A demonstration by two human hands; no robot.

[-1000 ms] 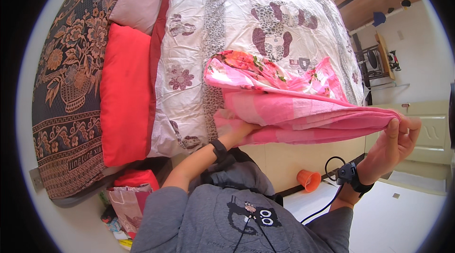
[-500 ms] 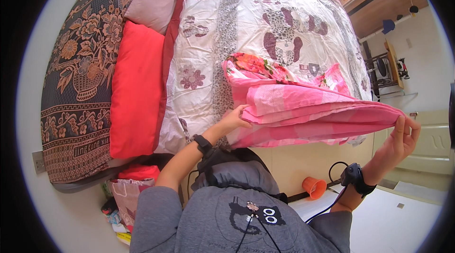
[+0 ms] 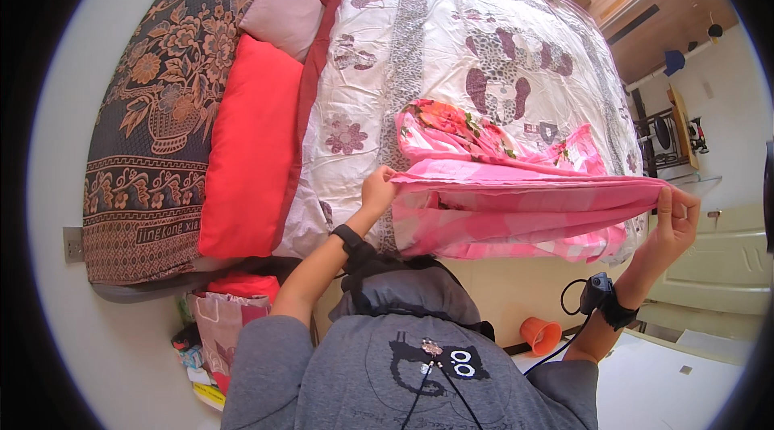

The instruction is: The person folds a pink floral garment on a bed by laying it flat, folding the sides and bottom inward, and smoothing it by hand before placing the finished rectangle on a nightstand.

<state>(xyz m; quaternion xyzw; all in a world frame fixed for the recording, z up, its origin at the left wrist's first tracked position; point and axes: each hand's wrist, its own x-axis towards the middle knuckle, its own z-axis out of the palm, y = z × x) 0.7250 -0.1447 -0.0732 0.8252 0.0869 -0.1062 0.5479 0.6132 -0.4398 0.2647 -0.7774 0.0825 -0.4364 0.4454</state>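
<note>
A pink checked cloth (image 3: 516, 200) with a floral part lies across the near side of the bed, its layered edge stretched between my two hands. My left hand (image 3: 377, 190) pinches the left end of that edge. At the right end, my right hand (image 3: 676, 216) holds the other corner, thumb and fingers closed on it. Behind the stretched edge, the red floral part (image 3: 459, 128) rests bunched on the quilt. Lower folds of the pink cloth hang toward me over the bed's near edge.
The white patterned quilt (image 3: 355, 99) covers the bed. A long red pillow (image 3: 251, 148) and a pale pink pillow (image 3: 284, 11) lie along the dark flowered headboard (image 3: 153, 75). On the floor stand an orange bin (image 3: 540, 336) and a paper bag (image 3: 222, 333).
My left hand has gone from open fingers beside the cloth to pinching its edge. The edge is now pulled straighter between both hands. The right hand keeps its hold.
</note>
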